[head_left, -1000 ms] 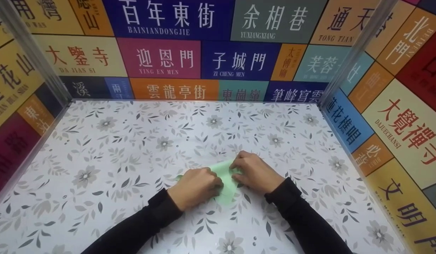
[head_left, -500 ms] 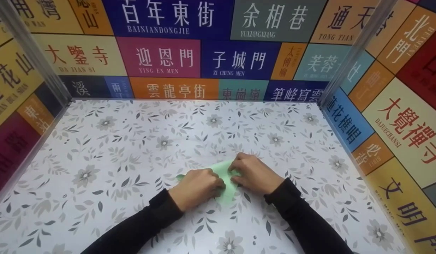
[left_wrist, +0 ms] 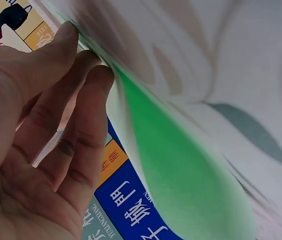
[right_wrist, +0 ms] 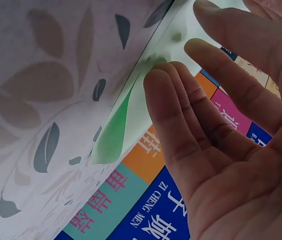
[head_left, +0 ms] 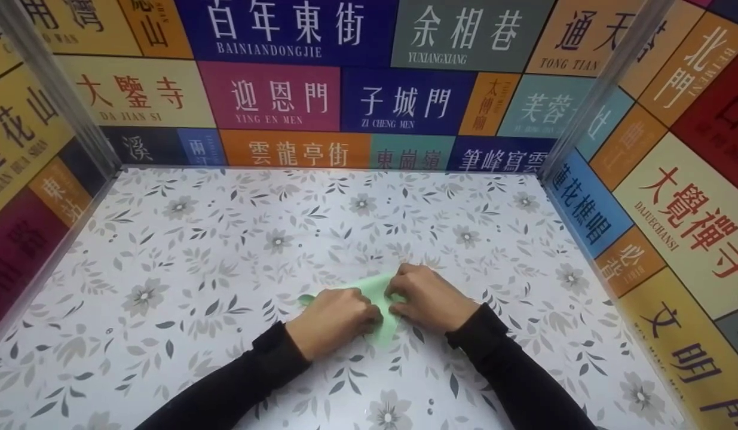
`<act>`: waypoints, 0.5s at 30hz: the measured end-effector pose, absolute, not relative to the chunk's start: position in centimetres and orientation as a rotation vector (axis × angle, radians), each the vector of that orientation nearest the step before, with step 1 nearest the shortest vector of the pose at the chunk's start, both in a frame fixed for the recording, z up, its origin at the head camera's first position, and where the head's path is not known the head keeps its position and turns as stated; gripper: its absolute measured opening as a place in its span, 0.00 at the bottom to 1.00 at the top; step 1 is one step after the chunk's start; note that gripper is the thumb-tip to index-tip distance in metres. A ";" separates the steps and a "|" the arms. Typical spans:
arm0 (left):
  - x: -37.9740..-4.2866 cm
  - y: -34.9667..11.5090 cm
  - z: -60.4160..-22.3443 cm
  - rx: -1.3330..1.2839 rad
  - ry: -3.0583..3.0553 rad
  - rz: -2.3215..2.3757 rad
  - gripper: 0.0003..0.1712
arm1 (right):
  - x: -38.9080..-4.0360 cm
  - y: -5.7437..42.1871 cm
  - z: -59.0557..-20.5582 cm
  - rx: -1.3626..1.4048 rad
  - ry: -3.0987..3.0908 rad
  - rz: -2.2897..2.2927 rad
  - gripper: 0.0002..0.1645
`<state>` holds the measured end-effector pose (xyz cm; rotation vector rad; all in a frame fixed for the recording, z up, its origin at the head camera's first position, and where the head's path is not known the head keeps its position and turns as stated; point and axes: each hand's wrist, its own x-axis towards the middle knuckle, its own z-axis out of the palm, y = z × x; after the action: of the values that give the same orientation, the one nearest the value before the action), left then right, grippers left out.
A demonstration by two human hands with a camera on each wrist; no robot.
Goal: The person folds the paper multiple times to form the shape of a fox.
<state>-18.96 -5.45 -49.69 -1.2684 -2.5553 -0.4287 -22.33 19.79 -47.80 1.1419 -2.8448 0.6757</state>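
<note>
A light green sheet of paper (head_left: 376, 286) lies on the table under both hands, bent over on itself. My left hand (head_left: 336, 316) rests on its left part, thumb and fingertips pressed against the paper. In the left wrist view the green sheet (left_wrist: 180, 175) bulges in an unflattened loop beyond the fingertips. Bent fingers of my right hand (head_left: 434, 298) touch the sheet's right part. The right wrist view has these fingertips (right_wrist: 158, 82) right at the paper, beside a darker green opening of the fold (right_wrist: 115, 132). Much of the sheet is hidden beneath the hands.
White table covering (head_left: 225, 203) with grey flowers and leaves spreads around the paper. Panels with coloured sign blocks (head_left: 270, 98) stand at the back, left and right edges. Black sleeves (head_left: 225, 382) cover both forearms.
My right hand has slid slightly toward me over the paper. The left hand has shifted a little to the right and nearer. The sheet stays in place.
</note>
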 end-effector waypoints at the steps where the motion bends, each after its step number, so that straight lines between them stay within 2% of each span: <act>1: -18.9 -5.4 -49.7 -1.270 -2.553 -0.426 0.03 | -22.3 19.8 -47.8 1.146 -2.844 0.678 0.12; 7: -19.2 -5.6 -49.5 -1.280 -2.558 -0.424 0.06 | -22.5 20.0 -48.1 1.170 -2.833 0.708 0.10; 12: -20.0 -6.5 -48.8 -1.218 -2.593 -0.326 0.26 | -22.7 20.0 -48.2 1.179 -2.838 0.720 0.09; 15: -20.3 -7.2 -48.6 -1.186 -2.661 -0.376 0.33 | -22.7 20.0 -48.2 1.179 -2.846 0.710 0.09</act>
<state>-20.31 -7.23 -48.56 -1.1857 -2.6608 -0.3759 -22.74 19.96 -48.25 1.1791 -2.8462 0.7101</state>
